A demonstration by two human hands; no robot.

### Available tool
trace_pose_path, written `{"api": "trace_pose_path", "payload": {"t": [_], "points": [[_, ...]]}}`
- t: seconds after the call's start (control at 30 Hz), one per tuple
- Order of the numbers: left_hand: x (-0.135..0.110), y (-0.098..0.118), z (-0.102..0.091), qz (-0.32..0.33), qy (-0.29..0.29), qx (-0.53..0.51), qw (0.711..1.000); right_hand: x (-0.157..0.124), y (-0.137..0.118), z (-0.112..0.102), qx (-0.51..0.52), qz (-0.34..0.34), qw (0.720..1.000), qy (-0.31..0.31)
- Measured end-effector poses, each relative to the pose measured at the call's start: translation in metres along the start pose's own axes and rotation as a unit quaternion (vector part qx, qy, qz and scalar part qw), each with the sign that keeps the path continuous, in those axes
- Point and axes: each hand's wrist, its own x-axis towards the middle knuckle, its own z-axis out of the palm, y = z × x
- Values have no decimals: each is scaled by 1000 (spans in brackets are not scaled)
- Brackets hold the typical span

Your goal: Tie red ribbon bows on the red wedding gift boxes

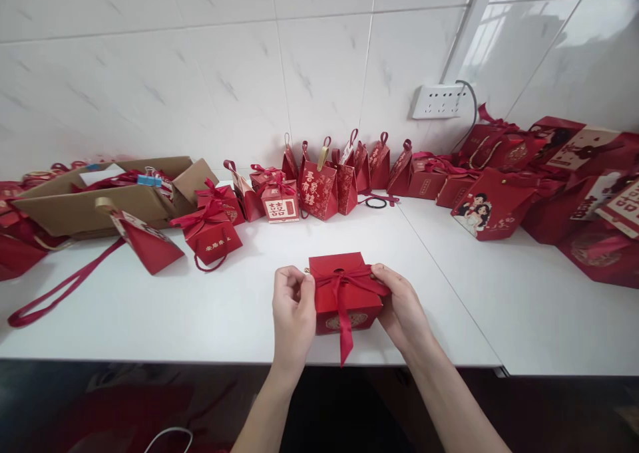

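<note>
A red gift box [327,298] with a round gold pattern on its front sits near the front edge of the white table, between my two hands. Tied across its top is a red ribbon [344,316], knotted in the middle, with one tail hanging over the front. At the box's left side, my left hand [293,306] is closed, thumb and curled fingers pinching the ribbon's left part; a tiny gold bit shows by the fingertips. My right hand [403,306] pinches the ribbon's right part at the other side, its lower fingers partly hidden behind the box.
Several red gift boxes [319,190] line the tiled wall, with more piled at the right [489,207]. An open cardboard box [100,207] stands at the left. Nearer lie a triangular red box [152,243] and a long ribbon loop [64,287]. A socket strip [438,102] is on the wall.
</note>
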Motion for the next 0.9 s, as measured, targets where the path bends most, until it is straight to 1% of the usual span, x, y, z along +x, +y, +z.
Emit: {"api": "trace_pose_path", "payload": {"t": [0.07, 0.1, 0.13, 0.17, 0.23, 0.27, 0.3, 0.33, 0.4, 0.43, 0.47, 0.53, 0.6, 0.77, 0.9], "points": [[3, -1, -6, -12, -26, -12, 1000, -2, -1, -5, -41, -12, 999, -21], [6, 0, -10, -4, -35, -9, 999, -4, -2, -8, -73, -22, 997, -31], [9, 3, -15, 17, -40, 4, 999, -6, -3, -11, -110, -32, 993, -38], [14, 6, -20, 52, -45, 28, 997, -8, -4, -13, -150, -43, 987, -39], [24, 17, -27, 141, -76, 97, 982, -11, -5, -15, -227, -61, 971, -37], [30, 24, -29, 180, -117, 133, 968, -12, -6, -15, -257, -70, 963, -34], [36, 30, -29, 207, -170, 161, 950, -14, -7, -14, -279, -81, 956, -26], [40, 37, -27, 223, -229, 184, 930, -15, -8, -12, -299, -96, 949, -11], [47, 46, -22, 226, -332, 221, 889, -21, -10, -8, -341, -131, 930, 24], [48, 49, -19, 222, -365, 236, 873, -24, -12, -6, -364, -146, 919, 42], [48, 50, -16, 218, -384, 251, 862, -29, -13, -3, -384, -155, 909, 53], [47, 48, -12, 213, -394, 271, 852, -39, -14, 2, -408, -157, 898, 57], [43, 43, -9, 204, -389, 276, 855, -47, -14, 6, -408, -156, 898, 53], [37, 34, -7, 154, -347, 253, 890, -54, -8, 11, -380, -180, 905, 62], [38, 37, -3, 120, -327, 229, 909, -50, -5, 8, -352, -162, 919, 66]]}}
